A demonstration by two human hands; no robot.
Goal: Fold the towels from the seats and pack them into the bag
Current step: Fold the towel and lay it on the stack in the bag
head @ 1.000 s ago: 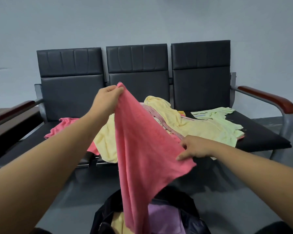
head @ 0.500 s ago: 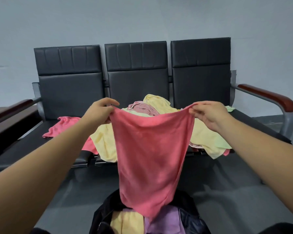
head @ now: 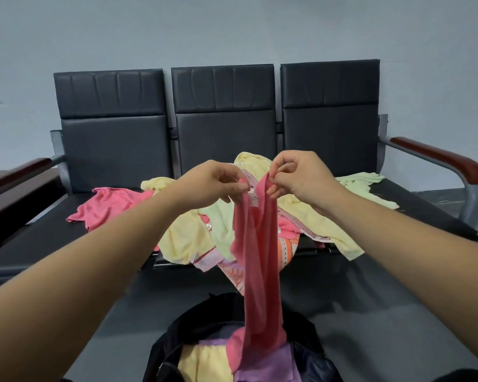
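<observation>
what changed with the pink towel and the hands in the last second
The right hand took hold of a free corner of the pink towel and lifted it level with the left hand, spreading it wide. Then the hands came together, so it now hangs doubled in a narrow strip, its end reaching the bag. Unchanged: the left hand's grip, the pile on the seats.

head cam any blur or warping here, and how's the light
Head view: soft even light, no glare, faint shadow under the bench; wide lens stretches the forearms toward the lower corners; left hand, right hand and pink towel show little blur.
</observation>
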